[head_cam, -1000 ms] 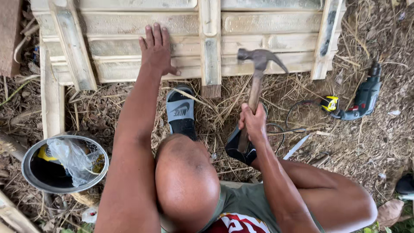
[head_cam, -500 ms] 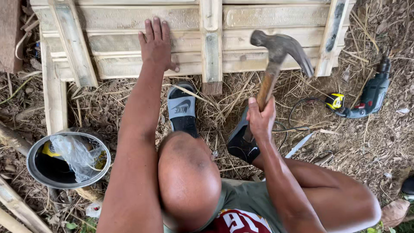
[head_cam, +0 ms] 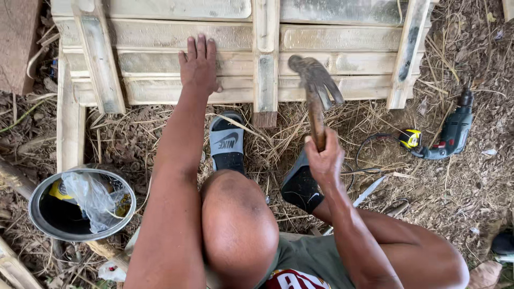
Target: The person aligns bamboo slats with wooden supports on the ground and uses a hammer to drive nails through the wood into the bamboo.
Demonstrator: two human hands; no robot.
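Note:
My left hand [head_cam: 199, 65] lies flat, fingers spread, on a horizontal slat of a pale wooden slatted panel [head_cam: 160, 36] standing on the ground in front of me. My right hand [head_cam: 324, 159] grips the wooden handle of a claw hammer [head_cam: 316, 85], whose metal head is raised and blurred in front of the lower slats, just right of the panel's centre post [head_cam: 266, 59]. I squat, with both feet in dark slide sandals [head_cam: 228, 142] on dry straw and one knee [head_cam: 238, 214] low in view.
A metal bowl [head_cam: 37, 214] holding a clear plastic bag and small items sits at lower left. A corded power drill [head_cam: 452, 134] and a yellow tape measure [head_cam: 410, 138] lie on the straw at right. Loose timber lies along the left edge.
The hammer head has swung from right of the centre post in towards the slats and is blurred now. My left hand has stayed pressed flat on the slat.

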